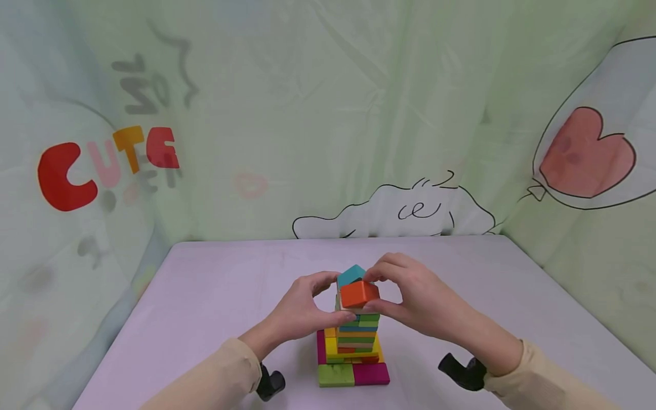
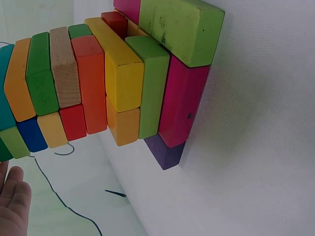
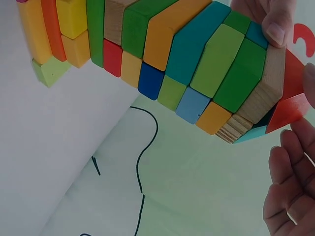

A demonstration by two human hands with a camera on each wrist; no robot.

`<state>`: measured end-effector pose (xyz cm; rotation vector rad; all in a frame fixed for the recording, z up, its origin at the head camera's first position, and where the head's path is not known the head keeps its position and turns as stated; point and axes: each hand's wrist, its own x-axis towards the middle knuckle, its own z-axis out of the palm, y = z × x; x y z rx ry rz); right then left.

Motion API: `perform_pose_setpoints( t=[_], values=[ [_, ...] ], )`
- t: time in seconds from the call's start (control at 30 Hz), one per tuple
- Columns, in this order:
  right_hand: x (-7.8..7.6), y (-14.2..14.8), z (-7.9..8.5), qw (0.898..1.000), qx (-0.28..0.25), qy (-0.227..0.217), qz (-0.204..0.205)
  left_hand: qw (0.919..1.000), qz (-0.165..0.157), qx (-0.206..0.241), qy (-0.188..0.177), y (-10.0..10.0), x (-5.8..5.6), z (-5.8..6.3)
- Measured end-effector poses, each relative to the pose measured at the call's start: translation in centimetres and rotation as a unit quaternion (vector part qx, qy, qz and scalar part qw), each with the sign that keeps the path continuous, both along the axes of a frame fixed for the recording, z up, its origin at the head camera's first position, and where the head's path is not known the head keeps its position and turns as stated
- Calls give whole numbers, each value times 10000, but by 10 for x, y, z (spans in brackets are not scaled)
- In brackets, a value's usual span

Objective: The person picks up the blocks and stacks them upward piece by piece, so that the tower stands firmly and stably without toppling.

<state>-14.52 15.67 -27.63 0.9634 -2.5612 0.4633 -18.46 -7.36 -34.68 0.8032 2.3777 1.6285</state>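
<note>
A tall tower of coloured wooden blocks stands in front of me, with layers of green, blue, orange, red and bare wood. My left hand cups its upper part, the thumb on the near face and the fingers at the left side. Between thumb and fingers, my right hand pinches an orange-red block at the tower's top. The same orange-red block shows beside the uppermost layer in the right wrist view. Just behind it sits a teal block, partly covered.
Wider magenta and lime blocks form the tower's base on the pale table. A printed curtain hangs behind and at both sides of the table. Black wrist straps show under the sleeves.
</note>
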Motion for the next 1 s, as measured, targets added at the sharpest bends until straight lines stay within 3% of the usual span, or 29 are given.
perform_pose_setpoints(
  t=[0.33, 0.67, 1.0],
  values=[
    [-2, 5, -2, 9995, -301, -114, 79, 10000, -4, 38, -69, 1, 0, -1],
    [-14, -4, -12, 9882, -507, -1430, -189, 10000, 20, 2, -12, 1, 0, -2],
    [-15, -10, -17, 9844, -633, -1620, -245, 9999, -9, -48, 110, 0, 0, -1]
  ],
)
